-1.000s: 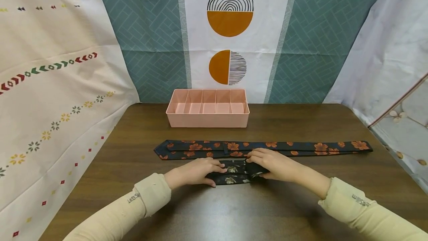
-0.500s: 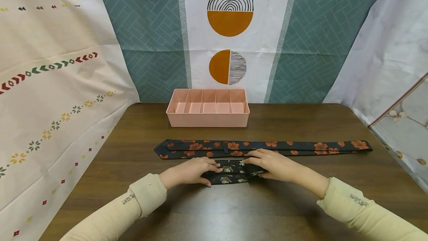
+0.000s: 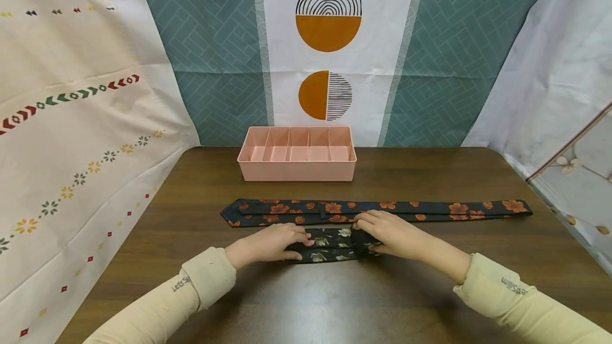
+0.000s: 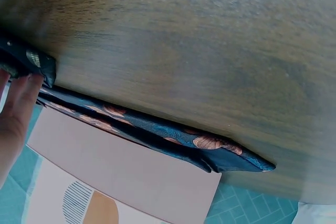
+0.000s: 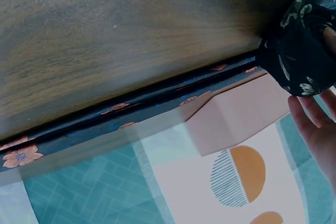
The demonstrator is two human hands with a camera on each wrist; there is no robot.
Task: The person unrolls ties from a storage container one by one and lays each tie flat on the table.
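Observation:
A black necktie (image 3: 325, 255) with pale flowers lies folded on the table in the head view, its right part rolled into a coil. My right hand (image 3: 389, 232) holds the coil, fingers over its far side and thumb at the near side. In the right wrist view the rolled necktie (image 5: 296, 56) shows its spiral end. At the necktie's left end, my left hand (image 3: 272, 242) rests with its fingers on the cloth and its thumb by the near edge. The left wrist view shows fairly straight fingers (image 4: 23, 95) touching the necktie (image 4: 39, 61).
Behind the hands, a dark blue necktie (image 3: 282, 209) with orange flowers lies stretched lengthwise across the table, partly hidden by the right hand. Further back stands a pink divided box (image 3: 296, 171) with several compartments. Curtains (image 3: 220, 68) hang behind the table (image 3: 191, 190).
My left hand has slid a little to the left along the black necktie. The right hand stays in nearly the same place, its fingers shifting slightly on the coil.

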